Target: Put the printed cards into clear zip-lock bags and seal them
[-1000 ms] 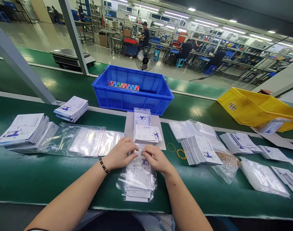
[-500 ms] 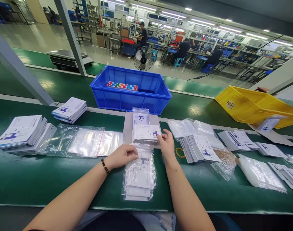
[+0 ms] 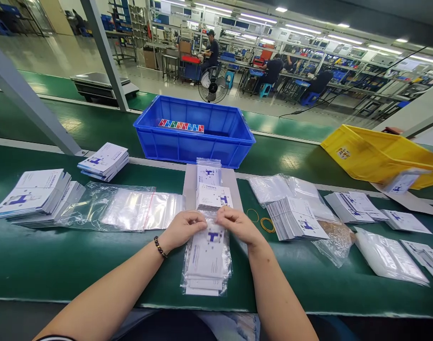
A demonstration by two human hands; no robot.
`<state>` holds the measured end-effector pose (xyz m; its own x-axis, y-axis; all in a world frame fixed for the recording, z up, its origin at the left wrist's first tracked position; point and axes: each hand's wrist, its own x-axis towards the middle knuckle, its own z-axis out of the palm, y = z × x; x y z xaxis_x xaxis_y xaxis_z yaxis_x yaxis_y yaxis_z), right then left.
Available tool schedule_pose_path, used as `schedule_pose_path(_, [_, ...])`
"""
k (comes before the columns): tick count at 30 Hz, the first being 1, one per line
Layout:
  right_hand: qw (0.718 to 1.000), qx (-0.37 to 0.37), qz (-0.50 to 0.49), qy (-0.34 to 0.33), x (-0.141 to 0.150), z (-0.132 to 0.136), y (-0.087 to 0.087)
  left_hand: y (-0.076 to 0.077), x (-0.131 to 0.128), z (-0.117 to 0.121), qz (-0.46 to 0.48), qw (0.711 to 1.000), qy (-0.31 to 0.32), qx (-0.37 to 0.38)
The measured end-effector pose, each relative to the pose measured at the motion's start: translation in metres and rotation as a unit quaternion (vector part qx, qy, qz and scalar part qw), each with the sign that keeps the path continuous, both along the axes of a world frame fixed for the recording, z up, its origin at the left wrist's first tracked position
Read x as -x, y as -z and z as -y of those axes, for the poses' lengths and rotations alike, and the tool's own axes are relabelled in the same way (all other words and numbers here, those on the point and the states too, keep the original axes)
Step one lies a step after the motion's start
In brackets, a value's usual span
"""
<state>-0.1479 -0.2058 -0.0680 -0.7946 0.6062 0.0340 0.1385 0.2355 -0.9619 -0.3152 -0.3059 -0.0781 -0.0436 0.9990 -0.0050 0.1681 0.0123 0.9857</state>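
Note:
A clear plastic bag of white cards (image 3: 206, 258) with a blue logo lies on the green belt right in front of me. My left hand (image 3: 183, 228) and my right hand (image 3: 238, 225) both pinch the bag's top edge, fingers curled, thumbs close together. Just beyond my fingers a small stack of the same cards (image 3: 213, 196) rests on a grey board (image 3: 190, 187), with another bagged pack (image 3: 209, 172) behind it.
A blue bin (image 3: 193, 130) stands behind the board, a yellow bin (image 3: 380, 154) at the right. Empty zip bags (image 3: 131, 210) and card stacks (image 3: 35, 195) lie left. More cards (image 3: 296, 220), bags and rubber bands (image 3: 268, 225) lie right. People work at benches far back.
My right hand came back from the card stack beyond the bag and now pinches the bag's top edge beside my left hand. The bag sits slightly straighter.

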Motion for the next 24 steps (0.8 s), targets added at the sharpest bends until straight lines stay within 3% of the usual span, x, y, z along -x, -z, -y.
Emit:
schedule_pose_path(2, [0.996,-0.008,0.025,-0.083,0.001,0.004,-0.004,-0.001,-0.003,0.001,0.012,0.999,-0.027,-0.018])
schedule_pose_path(4, [0.993,0.013,0.041,-0.108,0.002,0.007,-0.005,-0.001,-0.004,0.001,0.041,0.998,-0.043,0.000])
schedule_pose_path(9, [0.997,0.059,0.033,-0.023,0.004,0.011,-0.001,0.000,-0.003,-0.001,0.145,0.983,-0.048,0.104])
schedule_pose_path(15, [0.997,0.061,0.045,0.015,0.009,0.015,0.001,-0.001,-0.004,-0.002,0.116,0.986,-0.059,0.106])
schedule_pose_path(24, [0.993,-0.091,0.065,0.041,0.019,0.025,-0.001,-0.004,-0.006,0.000,0.020,0.996,-0.056,0.067])
